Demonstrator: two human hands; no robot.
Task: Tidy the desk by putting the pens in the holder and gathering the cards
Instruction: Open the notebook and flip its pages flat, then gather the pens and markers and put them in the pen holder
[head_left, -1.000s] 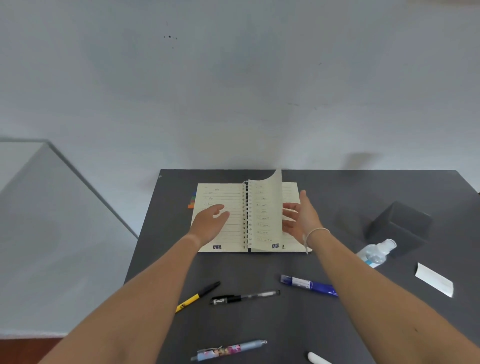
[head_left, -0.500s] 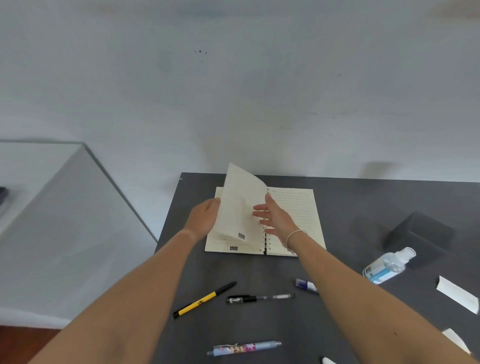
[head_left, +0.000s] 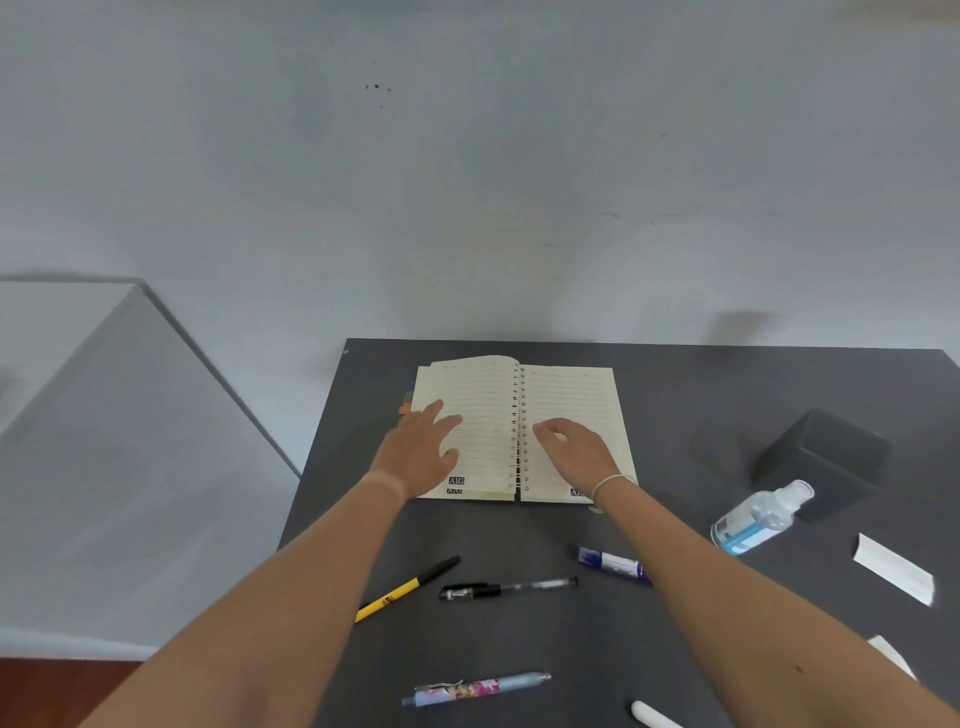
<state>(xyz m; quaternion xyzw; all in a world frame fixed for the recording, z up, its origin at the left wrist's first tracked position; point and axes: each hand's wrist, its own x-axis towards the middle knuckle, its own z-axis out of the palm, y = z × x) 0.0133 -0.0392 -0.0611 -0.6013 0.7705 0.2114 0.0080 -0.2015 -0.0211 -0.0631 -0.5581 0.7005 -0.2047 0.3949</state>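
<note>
The dark box-shaped holder (head_left: 826, 457) sits toward the right back of the grey desk (head_left: 675, 395), its opening turned so that I can't see inside it; nothing sticks up above its rim. None of the pens is in it: a yellow-and-black pen (head_left: 408, 588) lies at a slant near the front left, a clear black-capped pen (head_left: 506, 589) lies just right of it, a blue marker (head_left: 613, 562) is partly covered by the right forearm, and a patterned pen (head_left: 475, 688) lies nearest the front edge. A white rounded object (head_left: 654, 717) is cut off at the bottom of the view, so I can't tell what it is. A white card (head_left: 893, 569) lies flat at the far right, and a second card (head_left: 891, 654) peeks out from behind the right arm, mostly hidden. A small clear bottle (head_left: 758, 517) with a blue label lies on its side just in front of the holder. A spiral notebook (head_left: 571, 395) is spread open in the middle, with coloured tabs (head_left: 405, 402) poking out at its left edge, too small to read. The left hand (head_left: 423, 452) rests flat on the left page, fingers spread wide and holding nothing. The right hand (head_left: 576, 449) sits on the right page with its fingers curled loosely downward, gripping nothing that I can see.
</note>
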